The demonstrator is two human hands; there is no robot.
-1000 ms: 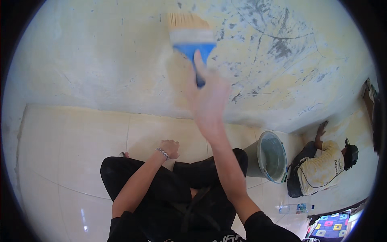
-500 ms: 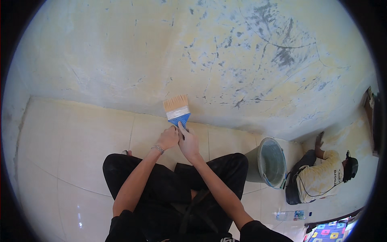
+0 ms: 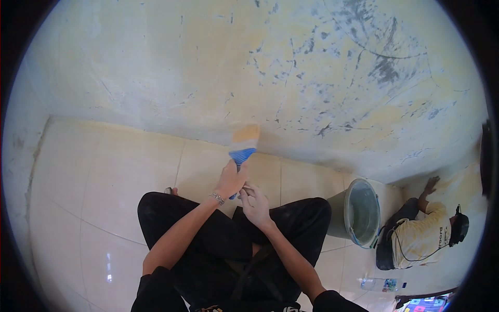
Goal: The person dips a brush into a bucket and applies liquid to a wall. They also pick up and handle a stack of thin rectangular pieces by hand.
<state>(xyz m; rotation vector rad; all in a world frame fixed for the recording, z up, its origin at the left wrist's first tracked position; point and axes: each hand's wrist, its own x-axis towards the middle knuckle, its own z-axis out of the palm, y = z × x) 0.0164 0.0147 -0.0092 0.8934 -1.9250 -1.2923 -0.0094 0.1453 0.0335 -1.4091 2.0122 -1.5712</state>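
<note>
My left hand (image 3: 232,179) is closed around the handle of a wide flat paintbrush (image 3: 243,155). The brush points upward, with a blue handle, a pale ferrule and light tan bristles smeared by motion. Its bristles lie in front of the foot of the wall (image 3: 208,93); whether they touch it I cannot tell. My right hand (image 3: 254,205) is just below and right of the left one, close to the lower end of the handle. Its fingers are loosely bent and apart, with nothing visible in them.
A grey bucket (image 3: 340,216) stands by my right knee, its inside pale with a little liquid or residue. Farther right, a co-worker (image 3: 421,234) sits with one hand on the wall. A clear plastic bottle (image 3: 382,284) lies on the tiled floor (image 3: 104,187).
My left hand has shifted up onto the brush handle, and my right hand has let go and dropped lower. The view has shifted slightly, moving the scene rightward.
</note>
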